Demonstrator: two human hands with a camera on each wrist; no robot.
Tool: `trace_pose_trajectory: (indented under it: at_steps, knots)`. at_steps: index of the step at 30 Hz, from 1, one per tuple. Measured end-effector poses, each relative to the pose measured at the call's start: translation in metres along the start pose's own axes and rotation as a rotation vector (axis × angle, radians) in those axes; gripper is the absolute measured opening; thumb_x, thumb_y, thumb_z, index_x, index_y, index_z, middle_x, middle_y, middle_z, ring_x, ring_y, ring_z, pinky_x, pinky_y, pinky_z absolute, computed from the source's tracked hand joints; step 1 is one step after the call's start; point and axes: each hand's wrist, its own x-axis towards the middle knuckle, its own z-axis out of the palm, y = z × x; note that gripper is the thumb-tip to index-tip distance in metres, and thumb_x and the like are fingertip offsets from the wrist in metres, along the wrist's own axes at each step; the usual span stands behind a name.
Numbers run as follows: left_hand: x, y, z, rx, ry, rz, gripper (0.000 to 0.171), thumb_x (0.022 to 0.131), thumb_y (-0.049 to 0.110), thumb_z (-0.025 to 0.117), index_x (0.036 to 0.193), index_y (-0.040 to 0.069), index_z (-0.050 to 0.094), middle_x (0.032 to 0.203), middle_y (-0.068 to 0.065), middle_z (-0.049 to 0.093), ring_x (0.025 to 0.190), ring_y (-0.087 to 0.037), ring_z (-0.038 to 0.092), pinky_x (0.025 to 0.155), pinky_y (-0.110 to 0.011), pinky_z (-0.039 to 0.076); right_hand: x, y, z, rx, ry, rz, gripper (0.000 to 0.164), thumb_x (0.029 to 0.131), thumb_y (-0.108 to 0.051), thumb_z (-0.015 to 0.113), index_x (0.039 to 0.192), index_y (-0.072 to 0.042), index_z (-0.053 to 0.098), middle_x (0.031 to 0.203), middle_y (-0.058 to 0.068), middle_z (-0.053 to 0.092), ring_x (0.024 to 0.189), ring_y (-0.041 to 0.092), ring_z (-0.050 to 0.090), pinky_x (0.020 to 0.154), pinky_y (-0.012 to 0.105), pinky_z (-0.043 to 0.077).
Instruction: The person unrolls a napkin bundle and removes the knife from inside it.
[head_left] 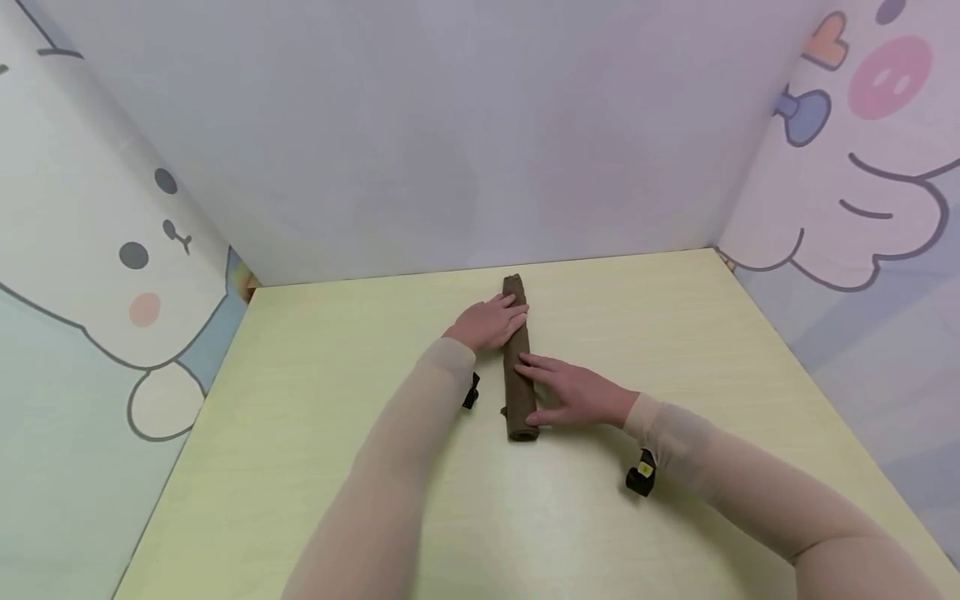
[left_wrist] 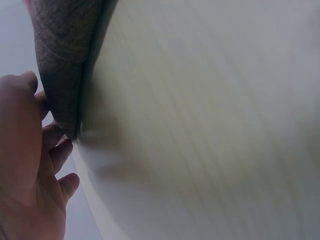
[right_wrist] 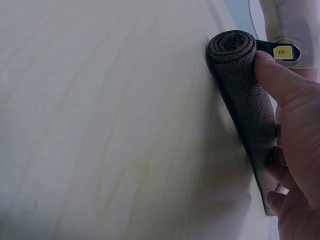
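A brown woven cloth (head_left: 517,387), rolled into a long tube, lies on the table pointing away from me. Across its far half rests my left hand (head_left: 487,323), fingers stretched over the top. My right hand (head_left: 581,392) touches the near half from the right, fingers spread on the roll and thumb by the near end. The spiral of layers shows at the end of the cloth (right_wrist: 232,45) in the right wrist view. In the left wrist view, the fingers (left_wrist: 60,152) of my left hand lie against the edge of the cloth (left_wrist: 65,55).
The pale wooden table (head_left: 337,350) reaches a plain light wall (head_left: 465,150) at the back. Side panels with cartoon animals stand at left (head_left: 75,208) and right (head_left: 885,183). Dark wrist devices are strapped under both sleeves.
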Motion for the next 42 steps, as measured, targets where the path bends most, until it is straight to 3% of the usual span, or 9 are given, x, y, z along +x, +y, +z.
trace_pose_trajectory:
  at_steps: [12, 18, 25, 30, 42]
  knots:
    - [-0.006, -0.012, 0.005, 0.044, -0.013, -0.007, 0.050, 0.106, 0.042, 0.020, 0.155, 0.030, 0.019, 0.160, -0.001, 0.016, 0.145, -0.025, 0.018, 0.111, -0.047, 0.027, 0.006, -0.010, -0.005, -0.073, -0.015, -0.010, 0.086, 0.085, -0.065, 0.058, 0.146, -0.007, 0.042, 0.153, 0.015, 0.031, 0.136, 0.031, 0.037, 0.107, 0.046, 0.035]
    - [-0.012, -0.019, 0.008, 0.148, -0.029, 0.027, 0.051, 0.107, 0.038, 0.020, 0.156, 0.028, 0.010, 0.161, 0.000, 0.010, 0.145, -0.027, 0.018, 0.109, -0.050, 0.030, 0.015, -0.018, -0.008, -0.128, -0.059, 0.008, 0.085, 0.084, -0.066, 0.058, 0.145, -0.008, 0.044, 0.153, 0.013, 0.033, 0.135, 0.030, 0.039, 0.108, 0.048, 0.032]
    - [-0.021, -0.025, 0.007, 0.112, -0.039, 0.008, 0.052, 0.107, 0.039, 0.020, 0.156, 0.029, 0.008, 0.161, 0.000, 0.008, 0.145, -0.028, 0.016, 0.110, -0.054, 0.026, 0.024, -0.024, -0.010, -0.166, -0.088, 0.002, 0.085, 0.083, -0.067, 0.059, 0.143, -0.008, 0.046, 0.152, 0.014, 0.035, 0.135, 0.028, 0.039, 0.107, 0.050, 0.033]
    - [-0.026, -0.028, 0.009, 0.034, -0.018, -0.036, 0.054, 0.105, 0.046, 0.017, 0.156, 0.029, 0.011, 0.161, 0.000, 0.011, 0.145, -0.026, 0.017, 0.111, -0.053, 0.025, 0.027, -0.027, -0.012, -0.144, -0.103, -0.016, 0.084, 0.083, -0.064, 0.061, 0.143, -0.006, 0.047, 0.151, 0.015, 0.035, 0.135, 0.029, 0.038, 0.106, 0.052, 0.033]
    - [-0.037, -0.033, 0.014, 0.007, 0.009, -0.069, 0.055, 0.104, 0.049, 0.017, 0.156, 0.030, 0.011, 0.161, 0.001, 0.010, 0.146, -0.025, 0.014, 0.113, -0.052, 0.019, 0.033, -0.029, -0.012, -0.151, -0.134, -0.032, 0.083, 0.083, -0.064, 0.061, 0.143, -0.009, 0.047, 0.152, 0.013, 0.034, 0.135, 0.028, 0.038, 0.106, 0.052, 0.034]
